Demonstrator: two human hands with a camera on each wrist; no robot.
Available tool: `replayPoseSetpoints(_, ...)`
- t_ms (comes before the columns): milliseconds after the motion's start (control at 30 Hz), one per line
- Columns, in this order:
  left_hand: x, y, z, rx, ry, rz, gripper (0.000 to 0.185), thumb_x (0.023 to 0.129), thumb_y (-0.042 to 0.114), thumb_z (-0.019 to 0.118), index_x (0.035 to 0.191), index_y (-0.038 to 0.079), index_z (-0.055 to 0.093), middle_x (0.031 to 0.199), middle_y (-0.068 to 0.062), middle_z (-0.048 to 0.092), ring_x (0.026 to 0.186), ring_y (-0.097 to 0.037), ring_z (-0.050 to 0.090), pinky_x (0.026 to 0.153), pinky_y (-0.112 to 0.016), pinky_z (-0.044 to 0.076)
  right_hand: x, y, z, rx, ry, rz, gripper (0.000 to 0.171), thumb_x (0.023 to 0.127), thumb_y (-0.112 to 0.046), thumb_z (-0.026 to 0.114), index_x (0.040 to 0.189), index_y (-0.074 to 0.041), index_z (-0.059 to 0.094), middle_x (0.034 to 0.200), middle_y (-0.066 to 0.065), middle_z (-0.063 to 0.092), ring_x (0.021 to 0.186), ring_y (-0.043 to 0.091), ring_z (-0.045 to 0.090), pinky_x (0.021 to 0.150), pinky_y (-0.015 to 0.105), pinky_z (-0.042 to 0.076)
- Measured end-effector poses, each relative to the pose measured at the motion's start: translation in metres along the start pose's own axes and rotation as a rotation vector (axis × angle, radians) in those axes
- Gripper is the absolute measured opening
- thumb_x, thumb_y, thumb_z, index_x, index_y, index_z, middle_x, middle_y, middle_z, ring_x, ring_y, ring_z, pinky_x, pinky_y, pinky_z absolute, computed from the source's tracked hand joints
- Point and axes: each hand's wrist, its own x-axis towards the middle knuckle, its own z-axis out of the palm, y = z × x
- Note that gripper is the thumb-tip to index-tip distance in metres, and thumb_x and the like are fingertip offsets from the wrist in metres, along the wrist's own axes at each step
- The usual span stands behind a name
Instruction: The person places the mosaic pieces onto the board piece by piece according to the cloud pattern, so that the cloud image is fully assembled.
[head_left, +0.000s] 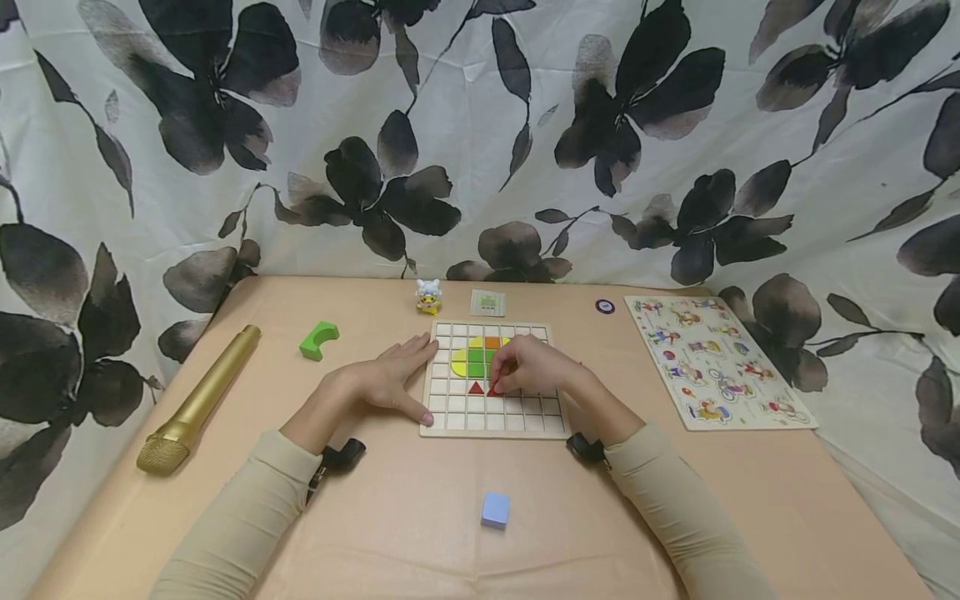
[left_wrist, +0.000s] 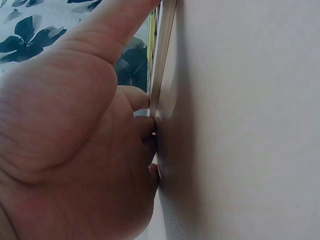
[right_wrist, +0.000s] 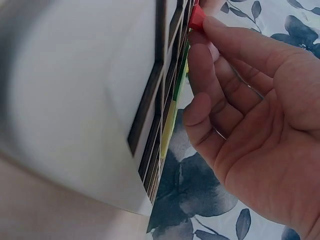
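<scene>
A white grid board (head_left: 450, 422) with a wooden frame lies mid-table. Yellow rounded pieces (head_left: 459, 363), green squares (head_left: 476, 362) and an orange square (head_left: 492, 342) fill some of its upper cells. Below them sits a red triangle piece (head_left: 476, 388). My left hand (head_left: 386, 375) rests along the board's left side, fingers extended and thumb at the lower left corner. Between thumb and forefinger, my right hand (head_left: 536, 367) pinches another red triangle piece (right_wrist: 196, 18) low over the board, just right of the first triangle. That hand hides part of the board's upper right.
Behind the board stand a small figurine (head_left: 428, 297) and a patterned card (head_left: 488, 302). A gold microphone (head_left: 198, 400) and a green arch block (head_left: 319, 340) lie left. On the right are a round token (head_left: 604, 307) and a picture board (head_left: 716, 362). A blue cube (head_left: 495, 510) sits in front.
</scene>
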Motion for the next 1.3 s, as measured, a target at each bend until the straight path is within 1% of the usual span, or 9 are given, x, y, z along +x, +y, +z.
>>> replayPoseSetpoints(300,0.000,-0.001,0.001,-0.001,-0.001,0.000,0.135,0.074,0.068,0.084,0.168,0.009,0.008,0.176,-0.014,-0.007,0.163,-0.034,-0.005,0.133,-0.054,0.003,-0.001,0.002,0.000,-0.042,0.004,0.037,0.010,0.088,-0.002,0.081,0.096,-0.009,0.082,0.078,-0.001,0.071,0.072,0.012,0.058,0.063,0.022,0.048)
replayPoseSetpoints(433,0.000,-0.001,0.001,0.005,0.001,0.003,0.135,0.073,0.069,0.084,0.168,0.009,0.008,0.176,-0.014,-0.007,0.163,-0.034,-0.004,0.133,-0.054,0.003,-0.001,0.000,0.000,-0.058,0.002,0.055,0.014,0.088,-0.003,0.081,0.100,-0.008,0.083,0.079,-0.002,0.072,0.072,0.012,0.058,0.063,0.021,0.048)
replayPoseSetpoints(533,0.000,-0.001,0.001,0.007,0.000,0.002,0.135,0.074,0.069,0.083,0.168,0.009,0.008,0.176,-0.015,-0.007,0.163,-0.034,-0.004,0.133,-0.054,0.003,-0.003,-0.001,-0.005,-0.069,0.019,0.046,0.017,0.088,-0.005,0.081,0.105,-0.008,0.082,0.082,-0.002,0.072,0.075,0.013,0.058,0.065,0.022,0.048)
replayPoseSetpoints(667,0.000,0.000,0.001,0.007,0.001,0.003,0.135,0.074,0.068,0.084,0.168,0.008,0.008,0.176,-0.015,-0.007,0.163,-0.034,-0.005,0.133,-0.054,0.003,-0.010,0.002,-0.019,-0.079,0.079,0.005,0.023,0.090,-0.008,0.080,0.113,-0.006,0.080,0.089,0.002,0.074,0.082,0.017,0.062,0.071,0.025,0.052)
replayPoseSetpoints(767,-0.001,0.000,0.000,0.007,0.002,0.004,0.135,0.074,0.068,0.084,0.168,0.008,0.008,0.176,-0.015,-0.007,0.163,-0.034,-0.005,0.133,-0.054,0.003,-0.019,0.006,-0.035,-0.096,0.147,-0.010,0.028,0.091,-0.011,0.080,0.118,-0.006,0.079,0.101,0.007,0.077,0.089,0.019,0.065,0.076,0.027,0.055)
replayPoseSetpoints(900,0.000,0.000,0.000,0.007,0.003,0.004,0.134,0.074,0.068,0.084,0.168,0.008,0.008,0.176,-0.015,-0.006,0.163,-0.034,-0.004,0.133,-0.054,0.004,-0.034,0.012,-0.058,-0.119,0.244,0.022,0.031,0.091,-0.015,0.080,0.122,-0.009,0.078,0.111,0.009,0.077,0.094,0.021,0.065,0.078,0.030,0.055)
replayPoseSetpoints(1033,-0.001,0.000,0.001,0.007,0.005,0.005,0.134,0.074,0.068,0.084,0.168,0.009,0.008,0.176,-0.015,-0.006,0.163,-0.035,-0.004,0.133,-0.054,0.004,-0.047,0.023,-0.076,-0.123,0.314,0.043,0.033,0.090,-0.013,0.081,0.123,-0.009,0.077,0.111,0.012,0.077,0.093,0.024,0.066,0.077,0.031,0.054)
replayPoseSetpoints(1167,-0.001,0.000,0.001,0.001,0.006,0.008,0.134,0.074,0.067,0.084,0.168,0.009,0.008,0.176,-0.015,-0.007,0.163,-0.035,-0.004,0.133,-0.054,0.003,-0.057,0.040,-0.088,-0.127,0.343,0.066,0.034,0.089,-0.009,0.081,0.123,-0.006,0.076,0.111,0.019,0.076,0.092,0.026,0.067,0.077,0.030,0.054)
replayPoseSetpoints(1300,0.000,-0.001,0.001,-0.001,0.007,0.011,0.134,0.074,0.067,0.084,0.168,0.009,0.008,0.176,-0.015,-0.007,0.163,-0.035,-0.005,0.133,-0.054,0.003,-0.064,0.059,-0.094,-0.104,0.331,0.091,0.033,0.088,0.000,0.078,0.122,0.000,0.075,0.110,0.023,0.074,0.092,0.029,0.068,0.078,0.027,0.055)
